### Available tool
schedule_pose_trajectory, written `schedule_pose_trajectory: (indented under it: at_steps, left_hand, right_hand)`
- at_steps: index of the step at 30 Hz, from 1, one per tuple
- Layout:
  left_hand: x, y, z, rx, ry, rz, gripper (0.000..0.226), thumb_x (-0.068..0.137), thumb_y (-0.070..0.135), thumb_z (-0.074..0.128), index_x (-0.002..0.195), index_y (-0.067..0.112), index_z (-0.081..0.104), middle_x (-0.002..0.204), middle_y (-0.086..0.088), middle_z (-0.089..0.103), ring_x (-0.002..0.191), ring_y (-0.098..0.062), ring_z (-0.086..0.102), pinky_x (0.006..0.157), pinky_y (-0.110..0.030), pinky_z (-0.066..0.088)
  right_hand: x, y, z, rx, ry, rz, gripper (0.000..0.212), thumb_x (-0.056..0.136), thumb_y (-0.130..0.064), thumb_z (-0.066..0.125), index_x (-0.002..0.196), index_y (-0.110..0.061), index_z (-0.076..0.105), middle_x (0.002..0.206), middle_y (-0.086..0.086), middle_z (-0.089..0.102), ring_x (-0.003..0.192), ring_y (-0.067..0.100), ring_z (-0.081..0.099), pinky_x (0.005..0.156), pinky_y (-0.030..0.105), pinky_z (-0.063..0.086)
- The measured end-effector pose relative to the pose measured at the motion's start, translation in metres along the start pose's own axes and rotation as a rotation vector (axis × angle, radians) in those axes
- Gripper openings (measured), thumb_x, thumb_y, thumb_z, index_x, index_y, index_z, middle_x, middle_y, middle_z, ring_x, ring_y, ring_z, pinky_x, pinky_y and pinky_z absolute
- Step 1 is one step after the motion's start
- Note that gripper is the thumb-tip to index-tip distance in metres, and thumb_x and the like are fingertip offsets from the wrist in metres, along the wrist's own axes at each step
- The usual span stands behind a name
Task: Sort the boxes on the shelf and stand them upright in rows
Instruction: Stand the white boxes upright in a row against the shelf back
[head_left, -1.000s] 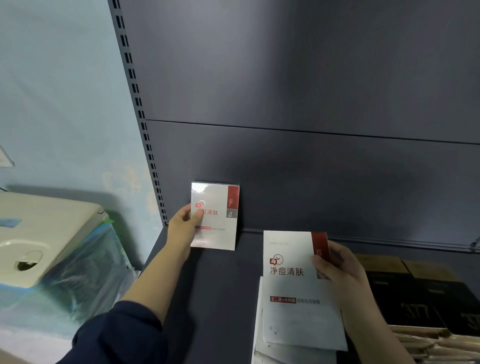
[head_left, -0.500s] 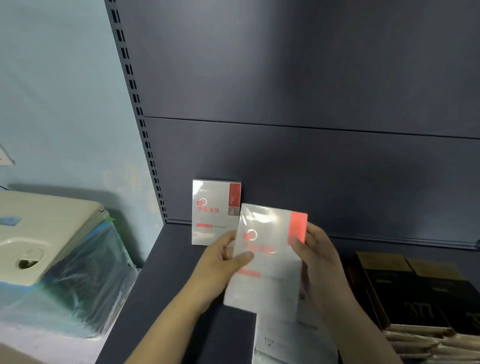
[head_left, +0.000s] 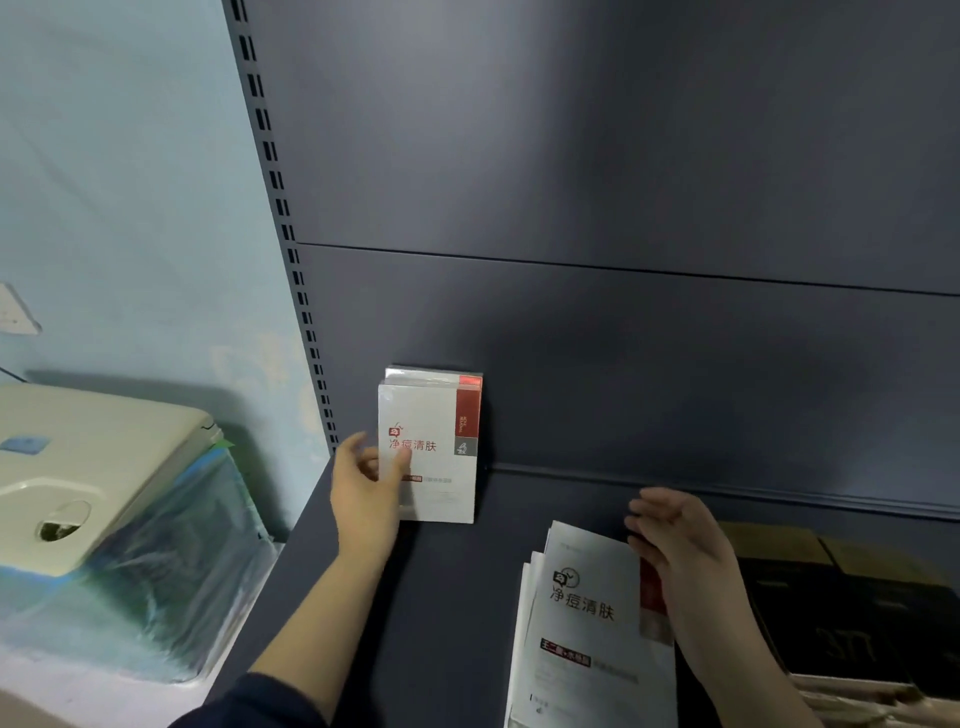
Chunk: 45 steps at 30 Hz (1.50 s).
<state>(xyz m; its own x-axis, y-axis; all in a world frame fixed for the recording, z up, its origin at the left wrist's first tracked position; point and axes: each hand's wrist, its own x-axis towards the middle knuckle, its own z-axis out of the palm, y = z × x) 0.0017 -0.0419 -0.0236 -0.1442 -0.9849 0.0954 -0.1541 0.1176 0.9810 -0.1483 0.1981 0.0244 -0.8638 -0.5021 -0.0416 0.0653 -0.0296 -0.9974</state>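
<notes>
Two white boxes with a red corner stripe stand upright at the back left of the dark shelf (head_left: 457, 597). The front box (head_left: 439, 467) leans against the rear box (head_left: 431, 375), of which only the top edge shows. My left hand (head_left: 363, 499) pinches the front box at its left edge, thumb on the printed face. Several more white boxes lie flat in a stack (head_left: 587, 623) at the shelf's front. My right hand (head_left: 675, 540) hovers over the stack's far right corner with relaxed fingers, holding nothing.
Dark boxes with gold lids (head_left: 857, 623) lie flat to the right of the stack. The shelf's back panel (head_left: 623, 338) rises behind. A slotted post (head_left: 280, 208) marks the left side. Beyond it sits a cream appliance (head_left: 93, 467) wrapped in plastic.
Both hands carried a white box from the stack to the back left. It now stands in front of the first box, and my right hand has let go and returned over the stack.
</notes>
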Motion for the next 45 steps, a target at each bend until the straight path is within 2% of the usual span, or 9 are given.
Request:
schedule_pose_trajectory:
  at_steps: [3, 6, 14, 18, 22, 27, 34, 40, 45]
  left_hand:
    - [0.006, -0.002, 0.000, 0.057, 0.072, -0.006, 0.061, 0.077, 0.033, 0.078, 0.127, 0.017, 0.048, 0.116, -0.003, 0.040, 0.087, -0.015, 0.055, 0.086, -0.027, 0.041]
    - [0.016, -0.007, -0.002, 0.095, -0.015, 0.069, 0.048, 0.079, 0.036, 0.075, 0.120, 0.021, 0.055, 0.113, -0.001, 0.053, 0.091, -0.015, 0.059, 0.086, -0.033, 0.049]
    - [-0.001, 0.013, -0.006, 0.057, 0.022, 0.127, 0.043, 0.084, 0.030, 0.070, 0.121, 0.018, 0.052, 0.110, -0.002, 0.053, 0.091, -0.016, 0.055, 0.084, -0.030, 0.047]
    - [-0.059, 0.036, 0.010, 0.016, -0.437, -0.011, 0.007, 0.091, 0.029, 0.058, 0.094, 0.023, 0.060, 0.089, -0.007, 0.067, 0.076, -0.019, 0.062, 0.076, -0.034, 0.051]
    - [-0.103, 0.035, 0.033, 0.136, -0.874, -0.145, 0.032, 0.080, 0.047, 0.067, 0.103, 0.024, 0.061, 0.087, 0.003, 0.063, 0.070, -0.008, 0.059, 0.065, -0.017, 0.050]
    - [-0.111, 0.039, 0.030, 0.039, -0.832, -0.153, 0.030, 0.079, 0.028, 0.076, 0.107, 0.027, 0.067, 0.092, 0.005, 0.072, 0.081, -0.008, 0.071, 0.064, -0.010, 0.050]
    - [-0.106, 0.040, 0.013, -0.221, -0.703, -0.146, 0.020, 0.090, 0.018, 0.064, 0.104, 0.029, 0.072, 0.098, -0.002, 0.077, 0.093, -0.023, 0.073, 0.087, -0.040, 0.057]
    - [-0.062, 0.017, -0.016, -0.400, -0.292, -0.249, 0.034, 0.093, 0.015, 0.061, 0.127, 0.017, 0.061, 0.102, 0.001, 0.076, 0.093, -0.016, 0.073, 0.079, -0.035, 0.058]
    - [-0.030, 0.001, -0.022, -0.286, -0.183, -0.160, 0.016, 0.092, 0.016, 0.062, 0.103, 0.025, 0.067, 0.088, 0.007, 0.074, 0.082, -0.012, 0.071, 0.075, -0.029, 0.057]
  right_hand:
    - [-0.001, -0.001, -0.005, -0.006, 0.012, 0.014, 0.022, 0.088, 0.003, 0.055, 0.093, -0.017, 0.065, 0.099, 0.005, 0.067, 0.100, 0.028, 0.063, 0.096, 0.047, 0.048]
    - [-0.002, -0.001, -0.004, -0.235, 0.006, 0.028, 0.016, 0.088, -0.006, 0.062, 0.102, -0.014, 0.061, 0.109, 0.003, 0.062, 0.102, 0.022, 0.058, 0.086, 0.035, 0.045]
    - [-0.006, 0.009, 0.001, -0.861, -0.078, 0.155, 0.085, 0.076, -0.032, 0.076, 0.144, -0.018, 0.027, 0.144, 0.010, 0.031, 0.133, 0.031, 0.029, 0.103, 0.042, 0.036]
    - [0.007, 0.012, -0.003, -0.796, -0.072, 0.203, 0.085, 0.074, -0.034, 0.079, 0.141, -0.018, 0.029, 0.131, 0.010, 0.048, 0.114, 0.030, 0.053, 0.078, 0.043, 0.055]
    - [0.014, 0.008, 0.000, -0.660, -0.003, 0.153, 0.068, 0.078, -0.027, 0.077, 0.133, -0.015, 0.040, 0.112, 0.003, 0.053, 0.089, 0.022, 0.061, 0.061, 0.034, 0.054]
    - [0.010, 0.003, 0.004, -0.495, 0.103, 0.028, 0.051, 0.080, -0.018, 0.074, 0.124, -0.021, 0.048, 0.103, -0.003, 0.061, 0.092, 0.025, 0.064, 0.081, 0.048, 0.057]
    - [0.007, -0.007, 0.014, -0.316, 0.080, -0.064, 0.040, 0.087, -0.019, 0.066, 0.124, -0.017, 0.049, 0.110, -0.003, 0.060, 0.093, 0.008, 0.060, 0.071, 0.016, 0.046]
    - [0.003, 0.003, 0.010, -0.168, 0.086, 0.011, 0.027, 0.087, -0.018, 0.064, 0.114, -0.016, 0.056, 0.106, 0.003, 0.066, 0.098, 0.021, 0.066, 0.096, 0.042, 0.051]
    - [-0.002, 0.010, 0.013, -0.178, 0.057, 0.029, 0.021, 0.088, -0.013, 0.061, 0.109, -0.014, 0.058, 0.100, 0.005, 0.067, 0.097, 0.024, 0.066, 0.090, 0.042, 0.054]
